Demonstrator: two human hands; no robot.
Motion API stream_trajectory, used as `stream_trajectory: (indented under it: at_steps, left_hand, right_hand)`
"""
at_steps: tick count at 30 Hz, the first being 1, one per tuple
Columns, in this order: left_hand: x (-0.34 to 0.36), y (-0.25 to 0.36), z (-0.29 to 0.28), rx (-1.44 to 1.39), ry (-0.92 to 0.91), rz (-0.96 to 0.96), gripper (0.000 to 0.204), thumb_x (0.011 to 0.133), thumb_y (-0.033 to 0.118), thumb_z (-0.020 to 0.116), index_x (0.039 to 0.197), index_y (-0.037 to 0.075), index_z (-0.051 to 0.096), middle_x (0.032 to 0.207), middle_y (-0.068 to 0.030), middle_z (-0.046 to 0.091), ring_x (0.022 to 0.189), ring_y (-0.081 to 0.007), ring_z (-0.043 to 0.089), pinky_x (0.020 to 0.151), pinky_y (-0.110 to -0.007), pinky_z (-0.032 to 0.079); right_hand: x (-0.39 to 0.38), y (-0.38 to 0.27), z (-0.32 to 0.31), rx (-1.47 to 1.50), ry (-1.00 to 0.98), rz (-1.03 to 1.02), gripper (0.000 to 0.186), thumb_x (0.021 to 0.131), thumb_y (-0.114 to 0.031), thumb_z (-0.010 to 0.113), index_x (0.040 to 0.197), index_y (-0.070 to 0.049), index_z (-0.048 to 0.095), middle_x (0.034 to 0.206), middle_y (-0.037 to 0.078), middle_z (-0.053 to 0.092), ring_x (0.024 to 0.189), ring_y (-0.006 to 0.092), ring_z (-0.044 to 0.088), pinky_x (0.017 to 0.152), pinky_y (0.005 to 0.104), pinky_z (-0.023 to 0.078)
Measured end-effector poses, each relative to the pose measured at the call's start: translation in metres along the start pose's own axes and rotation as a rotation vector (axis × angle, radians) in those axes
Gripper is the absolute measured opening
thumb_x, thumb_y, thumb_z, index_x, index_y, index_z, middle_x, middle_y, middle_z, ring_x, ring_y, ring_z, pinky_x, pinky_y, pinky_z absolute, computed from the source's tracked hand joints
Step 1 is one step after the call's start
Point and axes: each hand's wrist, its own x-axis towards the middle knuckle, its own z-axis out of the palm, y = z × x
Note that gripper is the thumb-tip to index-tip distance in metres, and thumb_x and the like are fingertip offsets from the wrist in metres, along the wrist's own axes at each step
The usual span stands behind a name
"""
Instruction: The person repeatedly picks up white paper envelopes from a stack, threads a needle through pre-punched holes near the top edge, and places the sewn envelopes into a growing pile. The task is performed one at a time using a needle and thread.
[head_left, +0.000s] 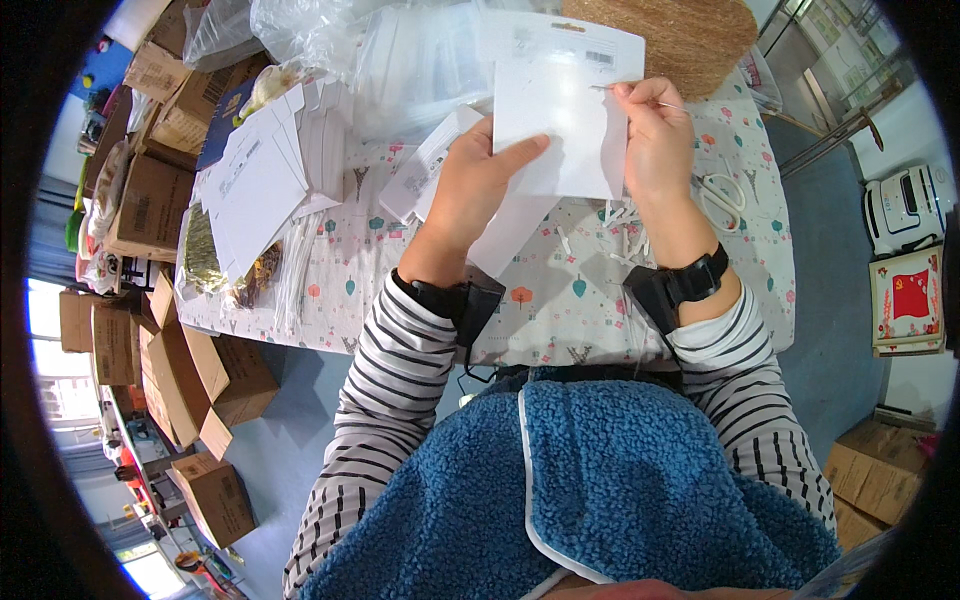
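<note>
My left hand (476,182) grips a white hanging card (565,120) by its left edge, thumb flat across its face. The card has a hang slot at its top and is held up over the table. At the card's right edge, my right hand (660,140) pinches a thin pale strand (672,105) between thumb and fingertips; whether it is thread or wire I cannot tell. Another white sheet (512,232) lies below the card, next to flat white boxes (412,190). Small white pieces (628,240) and white-handled scissors (722,203) lie by my right wrist.
A patterned cloth covers the table (340,265). White printed cards (262,180) are stacked at its left, beside white strips (293,268). Clear plastic bags (415,70) and a brown fibrous bundle (680,38) are at the back. Cardboard boxes (215,495) stand on the floor at left.
</note>
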Motion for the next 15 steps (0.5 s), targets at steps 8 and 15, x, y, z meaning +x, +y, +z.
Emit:
stream_trajectory:
  at_steps: [8, 15]
  left_hand:
    - [-0.025, 0.039, -0.022, 0.278, 0.161, 0.142, 0.031, 0.094, 0.017, 0.07, 0.115, -0.006, 0.065, 0.097, -0.0103, 0.072, 0.079, -0.0133, 0.065, 0.065, -0.026, 0.056]
    - [-0.103, 0.096, -0.112, 0.355, 0.635, 0.394, 0.046, 0.094, 0.014, 0.07, 0.132, -0.004, 0.053, 0.106, -0.0143, 0.07, 0.081, -0.0181, 0.069, 0.065, -0.028, 0.054]
  right_hand:
    - [0.009, -0.004, -0.008, 0.112, 0.038, -0.045, 0.014, 0.092, 0.006, 0.064, 0.086, -0.005, 0.056, 0.099, 0.013, 0.069, 0.104, 0.0236, 0.067, 0.101, 0.035, 0.05]
    - [0.014, -0.002, -0.01, -0.019, 0.043, -0.109, 0.016, 0.094, 0.007, 0.062, 0.086, -0.005, 0.056, 0.099, 0.012, 0.068, 0.11, 0.0251, 0.068, 0.105, 0.0373, 0.05]
